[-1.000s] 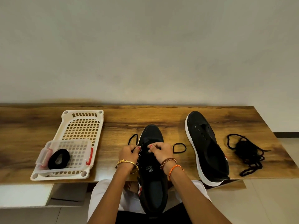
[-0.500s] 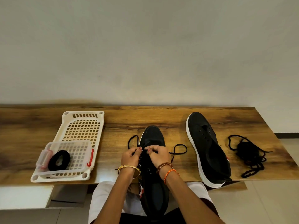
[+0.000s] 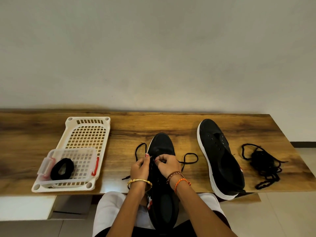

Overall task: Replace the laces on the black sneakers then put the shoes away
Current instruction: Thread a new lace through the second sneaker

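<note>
both hands [image 3: 153, 165] — pinching lace [image 3: 188, 159] | sneaker [image 3: 162, 146] — on bench [image 3: 179, 124]

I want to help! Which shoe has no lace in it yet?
The sneaker on the right, lying alone on the table, shows bare eyelets. The middle sneaker has a lace that both hands are threading.

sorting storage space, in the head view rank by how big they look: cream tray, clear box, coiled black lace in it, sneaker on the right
1. cream tray
2. sneaker on the right, close to the tray, so unsure
3. clear box
4. coiled black lace
</note>
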